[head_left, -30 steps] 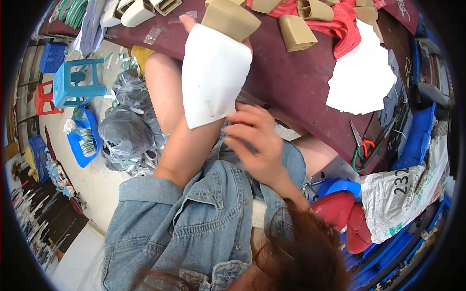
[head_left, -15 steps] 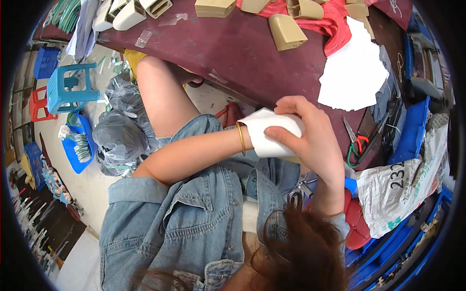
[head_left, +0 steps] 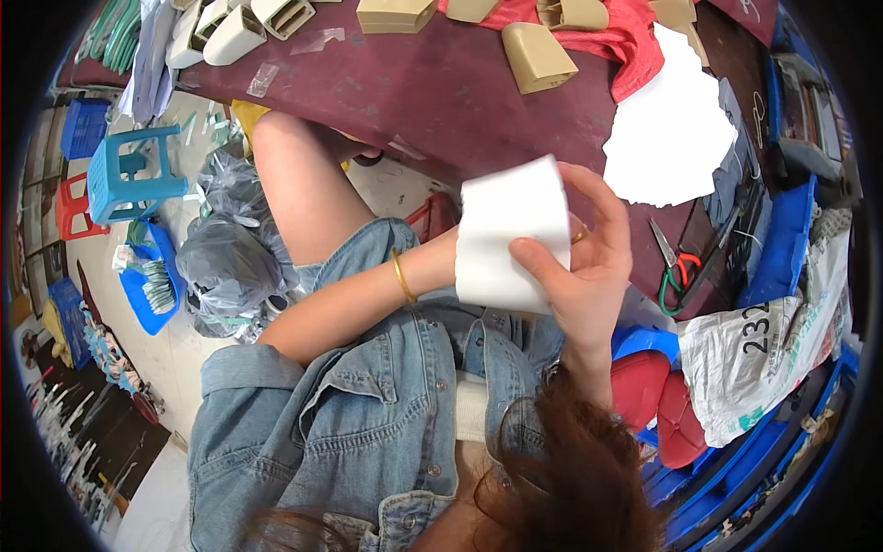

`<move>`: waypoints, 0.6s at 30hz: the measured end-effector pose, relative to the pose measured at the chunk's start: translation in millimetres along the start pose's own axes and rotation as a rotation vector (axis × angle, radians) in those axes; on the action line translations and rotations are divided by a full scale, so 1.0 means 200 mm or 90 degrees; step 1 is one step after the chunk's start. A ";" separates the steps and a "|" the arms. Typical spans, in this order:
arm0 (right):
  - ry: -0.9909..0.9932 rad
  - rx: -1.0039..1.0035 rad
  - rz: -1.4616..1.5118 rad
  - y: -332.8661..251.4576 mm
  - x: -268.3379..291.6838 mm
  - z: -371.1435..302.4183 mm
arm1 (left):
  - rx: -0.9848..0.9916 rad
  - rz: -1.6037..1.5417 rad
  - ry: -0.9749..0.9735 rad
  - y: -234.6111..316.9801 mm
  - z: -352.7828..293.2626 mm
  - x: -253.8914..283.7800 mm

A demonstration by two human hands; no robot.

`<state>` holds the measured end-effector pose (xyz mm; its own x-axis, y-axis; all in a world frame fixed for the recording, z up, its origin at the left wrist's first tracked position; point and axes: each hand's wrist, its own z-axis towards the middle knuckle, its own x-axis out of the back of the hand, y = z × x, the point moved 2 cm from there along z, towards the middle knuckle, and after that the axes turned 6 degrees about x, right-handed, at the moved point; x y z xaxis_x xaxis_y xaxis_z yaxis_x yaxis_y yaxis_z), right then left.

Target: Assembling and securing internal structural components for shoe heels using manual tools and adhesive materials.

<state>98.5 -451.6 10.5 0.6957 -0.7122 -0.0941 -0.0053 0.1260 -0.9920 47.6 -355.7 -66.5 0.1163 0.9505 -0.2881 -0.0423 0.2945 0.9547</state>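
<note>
- Your right hand (head_left: 589, 267) grips a plain white sheet (head_left: 510, 244).
- Your left wrist wears a gold bangle (head_left: 401, 277).
- Your denim jacket (head_left: 349, 423) is faded light blue.
- The tabletop (head_left: 432, 101) is dark maroon, with tan moulded pieces (head_left: 538, 55) and a red cloth (head_left: 625, 41).
- The plastic stool (head_left: 133, 175) is turquoise.
- The scissors (head_left: 676, 267) have green and red handles.

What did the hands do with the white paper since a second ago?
The white paper sheet came down from over the maroon table toward the lap. It was held up flat by the left hand; now it is curled around that hand, which it hides, and the right hand grips its edge. The tan blocks, the torn white sheet and the scissors lie as before.
</note>
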 end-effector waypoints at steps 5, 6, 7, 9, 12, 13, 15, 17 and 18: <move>0.020 0.020 0.090 0.02 0.03 -0.02 | 0.123 0.402 0.315 0.05 -0.18 0.14; 0.022 0.020 0.110 0.01 0.03 -0.03 | 0.121 0.399 0.309 0.09 -0.22 0.17; 0.025 0.020 0.109 0.02 0.03 -0.03 | 0.079 0.414 0.333 0.15 -0.26 0.21; 0.025 0.060 0.111 0.02 0.02 -0.04 | 0.037 0.430 0.356 0.23 -0.29 0.22; 0.031 0.072 0.126 0.06 0.00 -0.04 | 0.189 -0.190 0.261 0.24 -0.31 0.15; 0.032 0.074 0.127 0.08 0.00 -0.05 | 0.189 -0.188 0.261 0.25 -0.30 0.12; 0.037 0.020 0.107 0.11 0.01 -0.08 | 0.187 -0.198 0.305 0.29 -0.28 0.08; 0.073 0.029 0.116 0.11 0.04 -0.09 | 0.166 -0.175 0.374 0.30 -0.25 0.06; 0.077 0.130 -0.042 0.08 0.09 -0.08 | 0.182 -0.152 0.374 0.29 -0.25 0.06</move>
<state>99.8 -473.7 -8.6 0.5988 -0.7993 -0.0518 0.1908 0.2051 -0.9600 -2.2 -322.1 -17.7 -0.4699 0.7826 -0.4084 0.1898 0.5414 0.8191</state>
